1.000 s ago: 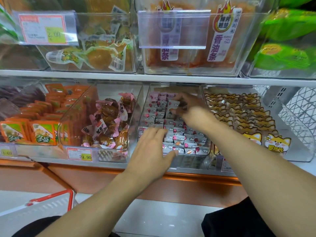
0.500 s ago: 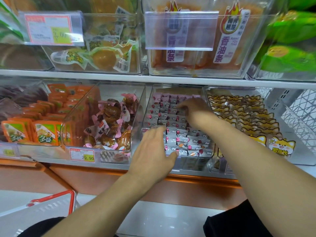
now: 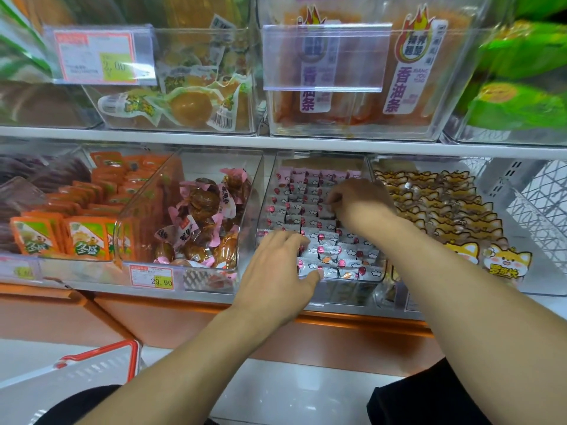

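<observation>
A clear plastic bin (image 3: pixel 263 194) on the lower shelf holds rows of small pink-and-white snack packets (image 3: pixel 348 260). My left hand (image 3: pixel 276 277) rests on the front rows, fingers spread flat over the packets and thumb at the bin's front edge. My right hand (image 3: pixel 362 200) reaches deeper into the same bin, palm down, with its fingers curled onto the middle rows. Whether those fingers pinch a packet is hidden by the hand itself.
Neighbouring clear bins hold brown snacks in pink wrappers (image 3: pixel 199 222), orange packets (image 3: pixel 89 237) and dog-faced packets (image 3: pixel 445 216). An upper shelf (image 3: pixel 276 141) with more bins hangs close above. A 29.90 price tag (image 3: pixel 152 276) is on the shelf front. A red-handled basket (image 3: pixel 101 360) sits bottom left.
My right hand has lowered its fingers from a raised packet down into the middle rows. My left hand has stayed on the front rows.
</observation>
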Motion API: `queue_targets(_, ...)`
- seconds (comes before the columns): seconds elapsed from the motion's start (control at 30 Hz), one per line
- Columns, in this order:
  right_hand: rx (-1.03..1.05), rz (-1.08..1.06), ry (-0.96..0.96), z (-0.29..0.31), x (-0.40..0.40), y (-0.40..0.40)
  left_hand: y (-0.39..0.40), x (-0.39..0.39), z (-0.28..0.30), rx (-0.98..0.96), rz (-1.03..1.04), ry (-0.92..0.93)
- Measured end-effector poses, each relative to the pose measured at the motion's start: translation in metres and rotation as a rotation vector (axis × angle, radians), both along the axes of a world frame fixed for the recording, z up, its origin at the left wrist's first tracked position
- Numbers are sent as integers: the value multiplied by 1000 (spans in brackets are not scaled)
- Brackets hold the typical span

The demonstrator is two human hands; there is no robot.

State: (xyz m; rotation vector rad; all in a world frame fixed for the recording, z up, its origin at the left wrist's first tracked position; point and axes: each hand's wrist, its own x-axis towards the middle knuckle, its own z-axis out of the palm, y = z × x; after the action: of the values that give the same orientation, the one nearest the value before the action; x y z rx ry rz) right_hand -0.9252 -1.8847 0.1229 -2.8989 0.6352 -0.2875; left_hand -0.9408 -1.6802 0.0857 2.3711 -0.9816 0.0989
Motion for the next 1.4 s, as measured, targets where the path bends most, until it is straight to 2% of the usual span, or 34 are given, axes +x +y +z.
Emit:
queue_targets(0.13,280,-27,-316,8,-14,-1,3,1,5,-80,23,91)
queue_targets(0.33,607,-64,-760,19,-53,8,7,5,18,-341,76,272)
queue_targets(0.43,818,-110,-820,26,-74,21,12,8,24,-468,107,405)
queue_targets(0.5,1176,-128,-820,27,-86,32,16,10,28,-503,130,496)
queue_targets(0.57,1492,-126,-772,24,-97,42,20,10,33,-551,109,667)
queue_targets(0.67,1717,-158,-729,17,-105,50,23,6,37,-652,50,896)
queue_targets(0.93,1748,-223,-555,7,-104,47,25,7,37,-860,99,1047)
queue_targets(1.1,1723,-160,-466,11,-102,44,25,15,34,-894,121,995)
queue_targets(1.23,1728,-132,-461,18,-96,47,21,20,34,-906,129,980)
queue_targets(1.4,1756,-206,-539,26,-91,49,8,25,37,-948,95,981)
